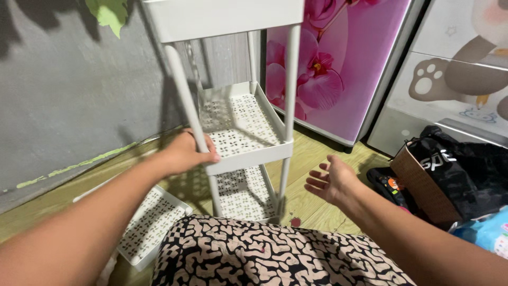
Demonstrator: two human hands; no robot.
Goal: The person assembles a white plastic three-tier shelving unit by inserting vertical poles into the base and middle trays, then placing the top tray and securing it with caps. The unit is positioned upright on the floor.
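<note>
A white plastic shelf rack [248, 151] with perforated trays stands on the floor in front of me. My left hand [186, 153] is closed around its front left pole [185, 90], just above the middle tray. My right hand [332, 180] hovers open to the right of the rack, palm turned toward it, touching nothing. The rack's top tray [222, 18] is near the upper edge of the view. The bottom tray [244, 195] sits low by my knee.
A loose white perforated tray [151, 225] lies on the wooden floor at the left. A grey wall is behind, a pink flowered cabinet [344, 63] at the back right. A black bag [460, 169] sits at the right. My patterned clothing [264, 254] fills the foreground.
</note>
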